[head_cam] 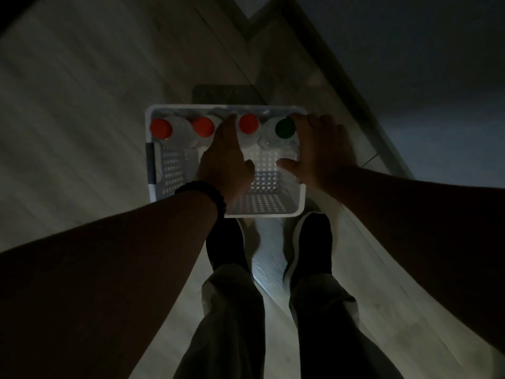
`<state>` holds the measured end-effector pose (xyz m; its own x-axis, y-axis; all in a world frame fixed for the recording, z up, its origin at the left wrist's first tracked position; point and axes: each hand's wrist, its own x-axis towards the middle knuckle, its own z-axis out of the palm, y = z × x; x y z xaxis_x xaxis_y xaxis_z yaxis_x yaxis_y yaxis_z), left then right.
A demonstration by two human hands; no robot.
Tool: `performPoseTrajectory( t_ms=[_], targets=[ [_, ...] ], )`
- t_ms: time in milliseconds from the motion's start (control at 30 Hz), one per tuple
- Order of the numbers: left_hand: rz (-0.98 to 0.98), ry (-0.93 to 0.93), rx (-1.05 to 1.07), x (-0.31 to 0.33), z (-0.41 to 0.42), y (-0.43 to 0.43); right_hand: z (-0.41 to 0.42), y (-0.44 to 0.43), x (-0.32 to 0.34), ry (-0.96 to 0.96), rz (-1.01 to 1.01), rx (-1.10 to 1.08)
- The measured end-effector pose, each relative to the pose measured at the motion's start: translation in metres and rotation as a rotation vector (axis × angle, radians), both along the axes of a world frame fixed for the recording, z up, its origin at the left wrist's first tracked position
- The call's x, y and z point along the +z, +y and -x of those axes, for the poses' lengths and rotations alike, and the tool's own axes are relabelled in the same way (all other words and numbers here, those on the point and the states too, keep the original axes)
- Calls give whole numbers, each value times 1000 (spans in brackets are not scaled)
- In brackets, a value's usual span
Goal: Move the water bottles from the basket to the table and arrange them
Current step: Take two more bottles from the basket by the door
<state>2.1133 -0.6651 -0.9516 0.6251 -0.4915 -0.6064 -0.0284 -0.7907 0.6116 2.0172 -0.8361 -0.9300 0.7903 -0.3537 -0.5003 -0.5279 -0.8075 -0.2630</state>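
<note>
Four water bottles [203, 126] are being propped upright in a row by the far wall of the basket [273, 214]; the left hand [226, 157] and right hand [319, 151] are being held spread open over them, nothing gripped yet, seemingly so two can be taken together.

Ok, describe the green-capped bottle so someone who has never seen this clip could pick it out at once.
Find the white perforated plastic basket on the floor by the person's feet. Four clear bottles line its far wall; the green-capped bottle stands at the right end, by the right hand. Only its cap is dark green; the other three are red.
</note>
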Motion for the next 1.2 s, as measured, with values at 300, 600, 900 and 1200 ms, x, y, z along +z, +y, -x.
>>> performPoseTrajectory(
  t_ms=[300,600,900,1200],
  targets=[
    [23,-200,79,-34,8,-17,-2,-2,-38,-44,98,61],
    [25,-244,-163,-22,12,11,21,7,-22,-102,107,187],
    [4,-166,-128,85,40,51,40,34,76,-102,22,268],
    [-8,-149,-56,281,33,63,28,49,274,-129,-110,252]
  ],
)
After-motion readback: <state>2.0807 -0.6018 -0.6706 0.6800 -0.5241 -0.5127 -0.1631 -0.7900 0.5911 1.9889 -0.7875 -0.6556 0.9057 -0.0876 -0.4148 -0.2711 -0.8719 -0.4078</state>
